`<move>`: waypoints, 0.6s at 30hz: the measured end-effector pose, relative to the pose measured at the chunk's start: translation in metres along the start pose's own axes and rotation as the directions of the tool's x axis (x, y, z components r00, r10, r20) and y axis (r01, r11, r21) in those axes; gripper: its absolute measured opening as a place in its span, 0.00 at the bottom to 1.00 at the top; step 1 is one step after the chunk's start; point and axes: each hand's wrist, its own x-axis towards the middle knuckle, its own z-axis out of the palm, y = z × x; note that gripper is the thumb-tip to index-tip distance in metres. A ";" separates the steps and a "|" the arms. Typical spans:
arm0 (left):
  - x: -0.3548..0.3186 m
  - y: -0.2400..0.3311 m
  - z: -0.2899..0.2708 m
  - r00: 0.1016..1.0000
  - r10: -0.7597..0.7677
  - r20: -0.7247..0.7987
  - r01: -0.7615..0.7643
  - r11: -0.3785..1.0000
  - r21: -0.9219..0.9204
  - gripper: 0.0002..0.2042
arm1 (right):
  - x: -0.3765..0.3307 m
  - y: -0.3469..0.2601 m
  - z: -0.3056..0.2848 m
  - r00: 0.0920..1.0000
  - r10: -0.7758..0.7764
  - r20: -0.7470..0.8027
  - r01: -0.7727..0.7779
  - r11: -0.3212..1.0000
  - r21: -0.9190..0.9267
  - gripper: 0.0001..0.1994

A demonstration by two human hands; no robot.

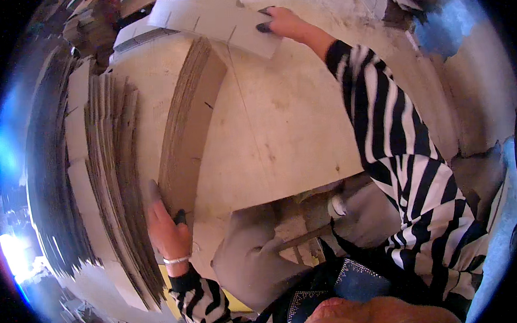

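At the far side of the table, my right hand pinches the right end of a white cardboard strip with slots cut in its edge. Dark covers show on the fingertips. A stack of brown cardboard strips lies lengthwise in front of me, left of the middle. Around its near end closes my left hand, fingers along the left side and thumb on the right. Another light slotted strip shows partly beneath the white one.
Tall stacks of cardboard strips stand along the left side. The pale wooden tabletop spreads to the right of the brown stack, its near edge in front of my knees. Blue material hangs at the far right.
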 end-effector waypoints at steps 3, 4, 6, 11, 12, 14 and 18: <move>-0.001 -0.042 0.024 0.998 -0.063 -0.011 0.060 0.987 -0.147 0.37 | -0.048 -0.040 -0.034 0.981 -0.006 -0.196 0.037 0.987 0.157 0.21; 0.000 -0.054 0.029 0.995 -0.095 -0.011 0.090 0.965 -0.247 0.35 | -0.069 -0.054 -0.040 0.969 0.091 -0.228 -0.034 0.970 0.242 0.19; 0.014 -0.072 0.055 0.992 -0.124 0.011 0.113 0.855 -0.506 0.34 | -0.117 -0.061 -0.053 0.917 0.400 0.004 -0.272 0.616 0.739 0.14; 0.020 -0.084 0.103 0.942 -0.272 0.194 0.286 0.357 -0.889 0.29 | -0.207 -0.081 0.049 0.892 -0.052 0.450 -0.393 -0.582 0.712 0.12; 0.000 -0.095 0.088 0.893 -0.385 0.235 0.356 0.281 -0.891 0.28 | -0.219 -0.131 0.086 0.839 -0.169 0.517 -0.467 -0.711 0.526 0.12; 0.025 -0.052 0.113 0.852 -0.342 0.396 0.434 0.039 -0.900 0.27 | -0.257 -0.158 0.082 0.839 -0.329 0.434 -0.483 -0.817 0.314 0.10; 0.038 -0.065 0.147 0.855 -0.398 0.332 0.423 0.166 -0.891 0.25 | -0.265 -0.205 0.129 0.777 -0.060 0.627 -0.497 -0.670 0.552 0.08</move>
